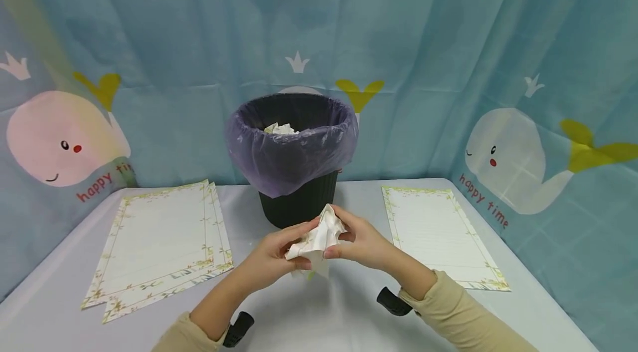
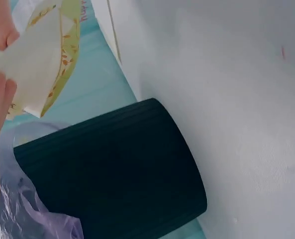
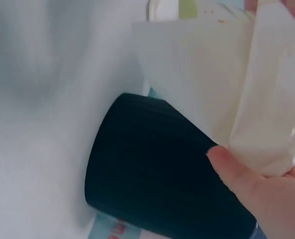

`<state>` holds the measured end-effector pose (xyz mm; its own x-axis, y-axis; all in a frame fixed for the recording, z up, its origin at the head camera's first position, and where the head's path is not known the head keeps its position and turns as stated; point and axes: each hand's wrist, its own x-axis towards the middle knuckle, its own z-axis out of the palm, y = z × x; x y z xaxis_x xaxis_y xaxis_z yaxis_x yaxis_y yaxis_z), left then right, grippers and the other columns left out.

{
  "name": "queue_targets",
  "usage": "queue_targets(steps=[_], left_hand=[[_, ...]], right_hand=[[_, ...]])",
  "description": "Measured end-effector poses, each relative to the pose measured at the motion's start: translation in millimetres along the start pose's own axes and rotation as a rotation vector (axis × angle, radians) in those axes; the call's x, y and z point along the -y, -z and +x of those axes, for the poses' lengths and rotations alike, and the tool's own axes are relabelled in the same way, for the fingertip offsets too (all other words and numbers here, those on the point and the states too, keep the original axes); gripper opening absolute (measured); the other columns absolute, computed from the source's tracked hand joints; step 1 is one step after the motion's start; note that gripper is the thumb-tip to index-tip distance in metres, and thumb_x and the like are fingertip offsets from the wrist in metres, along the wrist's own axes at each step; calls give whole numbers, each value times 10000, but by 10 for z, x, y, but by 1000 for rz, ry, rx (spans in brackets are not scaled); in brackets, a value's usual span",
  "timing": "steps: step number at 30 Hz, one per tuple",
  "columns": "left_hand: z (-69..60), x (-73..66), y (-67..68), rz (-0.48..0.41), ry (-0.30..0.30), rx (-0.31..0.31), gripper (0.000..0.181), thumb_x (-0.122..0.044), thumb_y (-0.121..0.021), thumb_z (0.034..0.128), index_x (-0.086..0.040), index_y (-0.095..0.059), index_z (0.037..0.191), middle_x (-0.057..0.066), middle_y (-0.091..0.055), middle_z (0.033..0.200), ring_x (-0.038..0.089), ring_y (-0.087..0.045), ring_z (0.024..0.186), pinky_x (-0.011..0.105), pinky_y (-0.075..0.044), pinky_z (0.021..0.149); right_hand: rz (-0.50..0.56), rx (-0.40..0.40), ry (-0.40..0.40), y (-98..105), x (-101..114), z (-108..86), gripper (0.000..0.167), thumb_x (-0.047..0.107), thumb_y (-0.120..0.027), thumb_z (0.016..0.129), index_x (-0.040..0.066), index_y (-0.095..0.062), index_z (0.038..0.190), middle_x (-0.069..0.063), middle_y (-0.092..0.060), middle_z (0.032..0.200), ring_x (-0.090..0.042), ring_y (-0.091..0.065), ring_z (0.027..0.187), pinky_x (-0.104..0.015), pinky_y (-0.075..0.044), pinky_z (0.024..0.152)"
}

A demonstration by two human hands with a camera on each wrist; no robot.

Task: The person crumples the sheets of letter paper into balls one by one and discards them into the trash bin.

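Note:
Both hands hold one crumpled sheet of paper [image 1: 319, 238] above the table, in front of a black trash can [image 1: 299, 202]. My left hand [image 1: 271, 260] grips its left side between fingers and thumb. On the other side my right hand [image 1: 366, 244] pinches it, thumb low and fingers on top. The left wrist view shows the paper's [image 2: 35, 59] yellow-green edge with a printed leaf border. In the right wrist view a flat flap of the paper [image 3: 197, 69] sticks out from the folded part. A purple bag lines the can, and crumpled paper [image 1: 281, 129] shows inside.
Overlapping sheets with floral borders [image 1: 159, 236] lie on the left of the white table [image 1: 299, 319]. Another bordered sheet [image 1: 443, 236] lies on the right. A blue curtain [image 1: 423, 36] with whale prints hangs behind and at both sides.

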<state>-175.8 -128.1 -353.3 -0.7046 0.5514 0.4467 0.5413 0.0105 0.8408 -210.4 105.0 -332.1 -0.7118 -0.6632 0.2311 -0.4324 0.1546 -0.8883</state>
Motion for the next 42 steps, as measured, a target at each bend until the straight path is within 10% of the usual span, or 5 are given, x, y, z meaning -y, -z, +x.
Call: queue_targets(steps=[13, 24, 31, 35, 42], left_hand=[[99, 50, -140, 131, -152, -296, 319, 238, -623, 753, 98, -700, 1030, 226, -688, 988, 46, -628, 911, 201, -527, 689], [158, -20, -198, 43, 118, -446, 204, 246, -578, 709, 54, -639, 744, 148, -642, 779, 99, -561, 631, 209, -478, 532], [114, -19, -54, 75, 139, -227, 266, 23, -633, 875, 42, -633, 1141, 160, -622, 1121, 194, -558, 951, 285, -492, 755], [102, -57, 13, 6, 202, -78, 597, -375, -504, 1012, -33, -340, 1472, 217, -324, 1489, 371, -374, 1292, 491, -426, 965], [205, -146, -126, -168, 483, -233, 808, -437, -553, 977, -20, -136, 1530, 222, -313, 1487, 372, -456, 1244, 489, -501, 900]], right_hand=[[-89, -156, 77, -124, -23, 33, 432, -30, -721, 816, -69, -548, 1210, -156, -601, 1094, -189, -581, 934, -300, -535, 777], [69, -218, 80, -227, -94, 68, 129, -183, -495, 711, -80, -513, 787, -9, -516, 782, -119, -455, 713, -212, -430, 597], [35, -315, -8, -131, -100, 80, 134, -151, -555, 731, -80, -566, 844, -30, -575, 814, -145, -474, 748, -231, -452, 616], [4, -363, 32, -41, -45, 91, 202, -140, -588, 755, -73, -605, 945, -106, -639, 929, -159, -521, 847, -240, -489, 672], [-131, -418, 241, -68, 35, 137, 184, -132, -679, 775, -1, -618, 889, -194, -646, 1143, -307, -572, 1100, -306, -486, 812]])
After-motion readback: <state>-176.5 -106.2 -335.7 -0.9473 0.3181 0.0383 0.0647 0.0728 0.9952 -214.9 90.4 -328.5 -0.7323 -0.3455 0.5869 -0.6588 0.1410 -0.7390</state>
